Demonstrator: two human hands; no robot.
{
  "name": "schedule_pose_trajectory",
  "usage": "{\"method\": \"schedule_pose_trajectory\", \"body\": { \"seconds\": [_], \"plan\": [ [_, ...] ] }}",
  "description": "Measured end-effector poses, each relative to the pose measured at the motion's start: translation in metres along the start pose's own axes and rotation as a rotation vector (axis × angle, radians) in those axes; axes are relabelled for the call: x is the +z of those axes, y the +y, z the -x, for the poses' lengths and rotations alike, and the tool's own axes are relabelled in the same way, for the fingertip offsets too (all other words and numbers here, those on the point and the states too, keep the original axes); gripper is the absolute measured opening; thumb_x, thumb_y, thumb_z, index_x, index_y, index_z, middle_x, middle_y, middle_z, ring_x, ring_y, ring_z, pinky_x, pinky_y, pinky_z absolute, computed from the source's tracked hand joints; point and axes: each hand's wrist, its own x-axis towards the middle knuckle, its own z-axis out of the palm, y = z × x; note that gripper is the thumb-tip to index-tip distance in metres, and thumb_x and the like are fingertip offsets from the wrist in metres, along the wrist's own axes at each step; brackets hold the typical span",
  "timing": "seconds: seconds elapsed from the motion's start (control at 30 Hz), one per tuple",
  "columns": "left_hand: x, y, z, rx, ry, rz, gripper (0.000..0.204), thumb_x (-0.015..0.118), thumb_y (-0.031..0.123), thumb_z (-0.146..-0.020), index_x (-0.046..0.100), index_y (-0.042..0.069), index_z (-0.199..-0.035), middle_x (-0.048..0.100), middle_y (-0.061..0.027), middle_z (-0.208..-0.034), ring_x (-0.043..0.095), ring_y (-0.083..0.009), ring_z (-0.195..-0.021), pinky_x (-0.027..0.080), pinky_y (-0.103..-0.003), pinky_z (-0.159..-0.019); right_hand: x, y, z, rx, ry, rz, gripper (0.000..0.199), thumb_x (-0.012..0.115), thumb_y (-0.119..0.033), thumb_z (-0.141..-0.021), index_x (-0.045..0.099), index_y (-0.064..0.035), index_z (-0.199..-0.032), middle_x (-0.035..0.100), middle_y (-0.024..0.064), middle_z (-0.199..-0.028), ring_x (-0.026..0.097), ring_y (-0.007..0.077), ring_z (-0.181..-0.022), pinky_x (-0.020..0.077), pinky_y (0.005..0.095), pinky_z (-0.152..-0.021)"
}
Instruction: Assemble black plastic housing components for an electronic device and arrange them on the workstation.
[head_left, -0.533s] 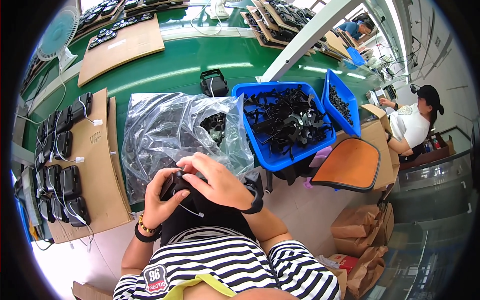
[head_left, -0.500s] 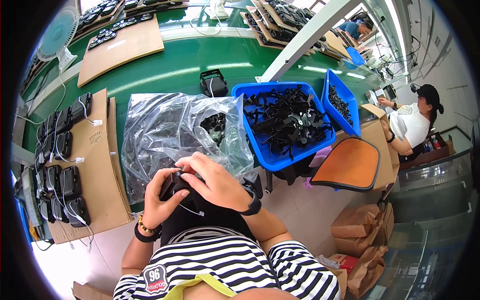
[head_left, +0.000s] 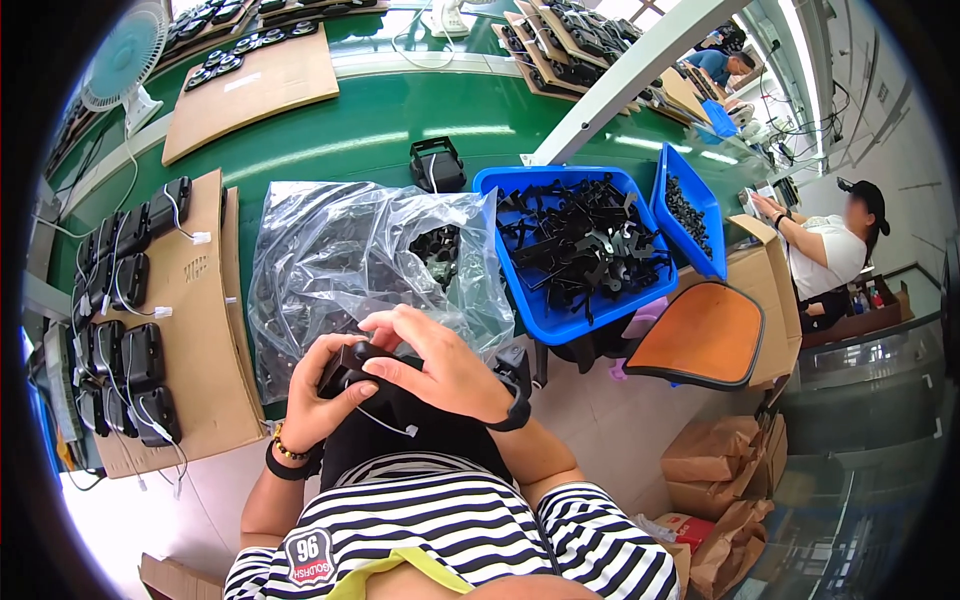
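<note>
A small black device [head_left: 350, 372] with a rounded housing sits between my hands, above my lap in front of the table edge. My left hand [head_left: 312, 405] wraps round it from the left, thumb along its near side. From the right, my right hand [head_left: 435, 368] grips its upper part between thumb and curled fingers. A thin white cable with a white plug [head_left: 411, 431] hangs from the device toward my lap. Just beyond my fingers lies a clear plastic bag [head_left: 330, 265] with dark parts inside. My fingers cover much of the device.
Similar black devices with white cables [head_left: 140, 355] line a cardboard sheet [head_left: 205, 350] at left. A blue bin [head_left: 560, 328] holds black metal brackets; a smaller blue bin [head_left: 712, 262] holds small black parts. An orange-backed chair [head_left: 700, 335] and a co-worker [head_left: 835, 245] are at right.
My right hand's fingers have shifted slightly on the device, showing more of its rounded top. The view has moved a little. At right, the co-worker's hands have risen.
</note>
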Motion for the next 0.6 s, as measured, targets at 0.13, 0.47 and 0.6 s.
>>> {"method": "schedule_pose_trajectory", "body": {
  "seconds": [0.13, 0.47, 0.6],
  "plan": [
    [0.0, 0.002, 0.003, -0.016, -0.011, 0.007, 0.052, 0.085, 0.01, -0.083, 0.059, 0.001, -0.127, 0.065, -0.0052, -0.114, 0.062, -0.0123, -0.103, 0.049, -0.028, -0.092, -0.006, 0.007, 0.001, -0.066, -0.08, -0.076, 0.032, 0.066, -0.012, -0.099, 0.059, -0.0011, -0.129, 0.061, 0.0123, -0.108, 0.065, 0.0235, -0.099, 0.0512, 0.0357, -0.09],
    [0.002, 0.001, 0.001, 0.007, -0.006, 0.019, 0.052, 0.086, 0.009, -0.081, 0.06, 0.0, -0.125, 0.065, -0.0071, -0.115, 0.063, -0.0147, -0.105, 0.049, -0.029, -0.093, -0.008, 0.007, 0.002, -0.039, -0.073, -0.049, 0.031, 0.065, -0.015, -0.099, 0.059, -0.0022, -0.126, 0.06, 0.0126, -0.108, 0.064, 0.0266, -0.097, 0.0503, 0.0374, -0.091],
    [0.002, -0.001, 0.002, 0.022, -0.021, -0.082, 0.052, 0.086, 0.009, -0.081, 0.06, 0.0, -0.125, 0.065, -0.0073, -0.115, 0.063, -0.0149, -0.104, 0.049, -0.029, -0.093, 0.005, 0.003, 0.002, 0.002, -0.03, 0.011, 0.03, 0.065, -0.015, -0.099, 0.059, -0.0018, -0.126, 0.06, 0.0126, -0.109, 0.065, 0.0259, -0.1, 0.0506, 0.0366, -0.092]
  ]
}}
